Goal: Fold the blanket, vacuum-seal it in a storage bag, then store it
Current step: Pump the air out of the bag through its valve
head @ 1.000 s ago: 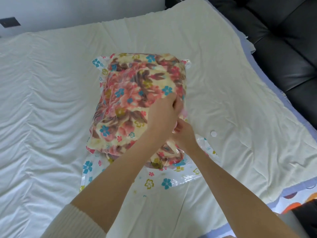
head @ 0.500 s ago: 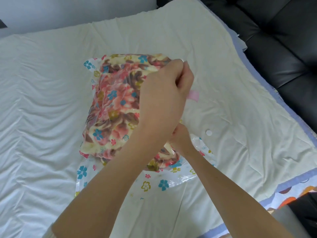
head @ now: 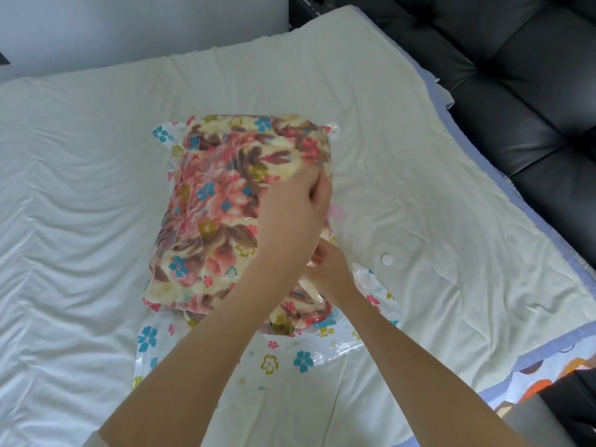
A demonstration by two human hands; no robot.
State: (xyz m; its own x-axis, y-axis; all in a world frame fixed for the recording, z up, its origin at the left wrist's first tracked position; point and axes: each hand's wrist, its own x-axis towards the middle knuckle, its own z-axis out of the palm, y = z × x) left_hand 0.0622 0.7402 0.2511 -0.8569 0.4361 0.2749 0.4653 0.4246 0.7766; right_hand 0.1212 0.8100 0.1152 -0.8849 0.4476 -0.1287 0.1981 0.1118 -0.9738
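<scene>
Folded blanket (head: 238, 201) inside storage bag (head: 303, 361), mid-frame on bed (head: 80, 188). Step looks like sealing. Left hand (head: 296, 208) pinches bag's right edge, right hand (head: 329, 269) grips same edge lower. Next probably: close seal fully, then extract air.

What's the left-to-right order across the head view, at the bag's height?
White bedding → storage bag holding the floral blanket → small white disc → blue quilt edge → black sofa.

text: no words are showing clearly enough to read | storage bag (head: 280, 353): faint blue marks (head: 379, 288) are sitting near its right edge, too small to read | numbers: none are showing
</scene>
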